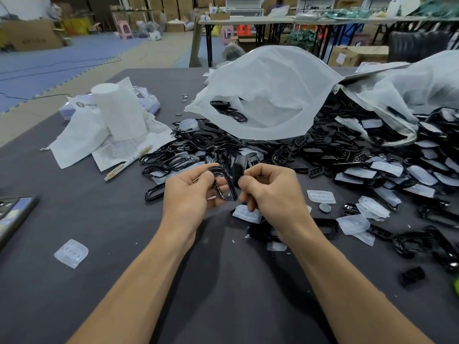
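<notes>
My left hand [188, 192] pinches a glossy black plastic frame [224, 184] above the dark grey table [99, 244]. Close beside it, my right hand [270, 192] grips a small black plastic piece [239, 168] that pokes up between thumb and fingers. The two parts nearly touch at the middle. Behind my hands spreads a big pile of black frames and shells [248, 150]. Translucent white rubber pads [321, 196] lie scattered to the right, and one such pad [71, 253] sits alone at the near left.
An open white plastic bag [268, 95] with black parts inside lies behind the pile; a second bag [409, 90] is at far right. Crumpled paper and a white cup [119, 110] stand at left, with a pen [126, 163]. A phone [13, 214] sits at the left edge.
</notes>
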Demonstrator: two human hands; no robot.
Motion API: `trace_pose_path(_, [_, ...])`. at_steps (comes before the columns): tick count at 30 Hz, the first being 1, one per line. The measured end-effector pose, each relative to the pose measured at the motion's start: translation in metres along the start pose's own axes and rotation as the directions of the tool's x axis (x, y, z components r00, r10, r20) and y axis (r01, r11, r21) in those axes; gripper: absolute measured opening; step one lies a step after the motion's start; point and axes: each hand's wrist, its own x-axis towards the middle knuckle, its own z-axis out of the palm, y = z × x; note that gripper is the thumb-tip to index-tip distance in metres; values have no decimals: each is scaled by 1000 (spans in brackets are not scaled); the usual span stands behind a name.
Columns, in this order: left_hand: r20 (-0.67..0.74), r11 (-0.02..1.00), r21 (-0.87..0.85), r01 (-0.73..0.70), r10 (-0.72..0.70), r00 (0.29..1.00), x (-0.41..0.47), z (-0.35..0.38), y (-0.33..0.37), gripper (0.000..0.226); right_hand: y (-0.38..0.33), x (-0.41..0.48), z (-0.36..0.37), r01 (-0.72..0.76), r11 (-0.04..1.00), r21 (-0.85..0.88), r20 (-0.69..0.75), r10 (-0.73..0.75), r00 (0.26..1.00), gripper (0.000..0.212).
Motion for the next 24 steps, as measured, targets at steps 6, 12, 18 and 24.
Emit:
trace_pose_path(6, [76,995,-94,18,-11,997,-5,4,4,25,-1,-7,5,100,918,-383,-38,-123,992,15])
trace_pose_path(12, [183,991,-119,59,-37,982,-9,8,3,28,-1,-7,4,40,852,-522,-145,-135,980,10])
trace_pose_path(18, [185,998,-63,27,-15,983,-9,10,0,30,-4,-7,5,-68,834,-547,-233,-74,970,8])
trace_pose_path(24, [221,998,34,-58,49,974,-9,9,-4,39,-4,-8,3,-47,848,-527,-210,-77,975,11])
